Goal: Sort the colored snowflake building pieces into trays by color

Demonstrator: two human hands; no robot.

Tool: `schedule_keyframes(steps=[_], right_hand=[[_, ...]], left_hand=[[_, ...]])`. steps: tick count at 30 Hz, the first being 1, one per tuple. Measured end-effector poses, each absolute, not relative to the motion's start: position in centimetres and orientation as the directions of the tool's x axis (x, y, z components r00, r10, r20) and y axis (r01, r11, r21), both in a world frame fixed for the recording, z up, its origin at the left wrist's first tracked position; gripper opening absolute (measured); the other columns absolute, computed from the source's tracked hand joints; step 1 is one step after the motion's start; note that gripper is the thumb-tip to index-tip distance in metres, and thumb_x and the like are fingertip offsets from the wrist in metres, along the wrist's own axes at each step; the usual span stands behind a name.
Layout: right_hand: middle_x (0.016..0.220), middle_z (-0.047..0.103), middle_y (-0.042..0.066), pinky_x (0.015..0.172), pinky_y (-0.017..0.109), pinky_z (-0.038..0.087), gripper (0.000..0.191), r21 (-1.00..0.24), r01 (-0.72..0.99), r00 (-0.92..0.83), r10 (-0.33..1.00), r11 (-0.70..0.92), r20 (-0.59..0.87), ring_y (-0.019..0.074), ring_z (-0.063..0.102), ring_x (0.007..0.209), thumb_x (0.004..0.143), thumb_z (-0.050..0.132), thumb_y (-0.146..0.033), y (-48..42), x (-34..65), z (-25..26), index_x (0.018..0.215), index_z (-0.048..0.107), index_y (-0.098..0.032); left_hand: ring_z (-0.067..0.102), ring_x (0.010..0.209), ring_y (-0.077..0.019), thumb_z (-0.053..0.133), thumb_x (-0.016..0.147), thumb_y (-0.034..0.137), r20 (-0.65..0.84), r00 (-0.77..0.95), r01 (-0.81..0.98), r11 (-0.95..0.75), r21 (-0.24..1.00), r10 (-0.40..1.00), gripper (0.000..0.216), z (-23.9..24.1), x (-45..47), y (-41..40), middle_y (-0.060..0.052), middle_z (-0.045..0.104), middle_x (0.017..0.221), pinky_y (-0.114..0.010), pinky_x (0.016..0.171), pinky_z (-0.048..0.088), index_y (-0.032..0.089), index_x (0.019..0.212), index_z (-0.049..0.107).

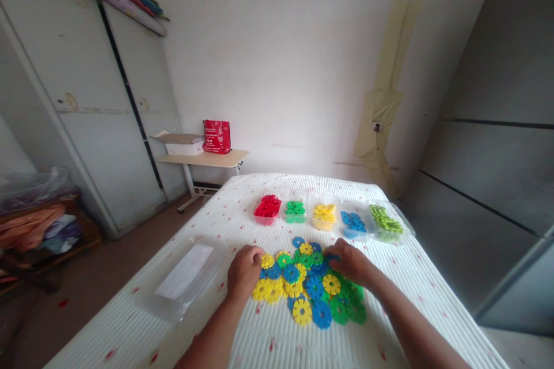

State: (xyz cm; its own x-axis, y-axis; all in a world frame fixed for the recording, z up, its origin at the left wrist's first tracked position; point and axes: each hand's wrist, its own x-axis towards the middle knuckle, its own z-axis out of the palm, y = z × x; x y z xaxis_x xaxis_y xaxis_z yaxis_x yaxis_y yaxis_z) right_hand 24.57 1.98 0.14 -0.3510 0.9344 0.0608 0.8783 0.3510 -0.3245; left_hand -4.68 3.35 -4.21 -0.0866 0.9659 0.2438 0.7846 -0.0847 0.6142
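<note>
A flat pile of notched plastic snowflake discs lies on the striped cover, with yellow discs [302, 312], blue discs [321, 314] and green discs [339, 311] mixed together. At the pile's left edge is my left hand [244, 270], its fingers curled beside a yellow disc [267, 260]; what they hold, if anything, is hidden. My right hand [351, 261] reaches over the upper right of the pile. Its fingers are closed at a blue disc [332, 257], partly covered by the hand.
Behind the pile stands a row of clear tubs: red pieces [267, 207], green pieces [295, 211], yellow pieces [324, 214], blue pieces [354, 222] and light green pieces [385, 221]. A clear plastic container [186, 277] with a white label lies left. A side table [216, 158] carries a red bag [217, 136].
</note>
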Motion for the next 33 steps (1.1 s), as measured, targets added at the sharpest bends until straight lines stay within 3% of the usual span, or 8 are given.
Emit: schedule_keyframes(steps=[13, 19, 25, 33], right_hand=[[0.088, 0.065, 0.007, 0.069, 0.028, 0.044, 0.025, -0.217, 0.973, -0.078, 0.996, 0.083, 0.034, 0.0209, 0.062, 0.080, 0.067, 0.054, -0.019, 0.6, 29.4, -0.1, 0.090, 0.065, -0.020], [0.103, 0.066, 0.007, 0.079, 0.027, 0.045, 0.043, -0.425, 0.872, -0.213, 0.970, 0.243, 0.118, 0.0192, 0.061, 0.090, 0.067, 0.056, -0.020, 0.4, 27.5, 0.7, 0.110, 0.059, -0.019], [0.106, 0.066, 0.007, 0.086, 0.029, 0.042, 0.042, -0.316, 0.913, -0.235, 0.966, 0.257, 0.108, 0.0217, 0.058, 0.098, 0.068, 0.057, -0.022, 0.6, 25.6, -0.6, 0.110, 0.062, -0.021], [0.103, 0.067, 0.006, 0.086, 0.029, 0.043, 0.036, -0.309, 0.912, -0.244, 0.962, 0.270, 0.121, 0.0212, 0.059, 0.099, 0.067, 0.056, -0.020, 0.5, 25.0, -0.2, 0.102, 0.064, -0.023]], left_hand=[[0.057, 0.085, -0.0131, 0.046, 0.076, 0.007, 0.237, -0.075, 0.800, -0.083, 0.594, 0.969, 0.021, -4.0, -4.6, 3.3, -0.002, 0.064, 0.087, -0.023, 0.080, 0.040, 0.019, 0.078, 0.064], [0.056, 0.085, -0.0131, 0.047, 0.077, 0.008, 0.239, -0.076, 0.799, -0.084, 0.595, 0.968, 0.021, -4.0, -4.6, 3.3, -0.002, 0.064, 0.086, -0.023, 0.080, 0.040, 0.019, 0.078, 0.064], [0.056, 0.085, -0.0133, 0.045, 0.077, 0.008, 0.252, -0.073, 0.794, -0.097, 0.600, 0.965, 0.022, -4.1, -4.6, 3.2, -0.003, 0.064, 0.086, -0.023, 0.080, 0.040, 0.018, 0.078, 0.064], [0.057, 0.085, -0.0127, 0.046, 0.076, 0.007, 0.254, -0.072, 0.797, -0.098, 0.596, 0.964, 0.022, -4.2, -4.6, 3.3, -0.002, 0.064, 0.085, -0.023, 0.080, 0.040, 0.019, 0.077, 0.064]])
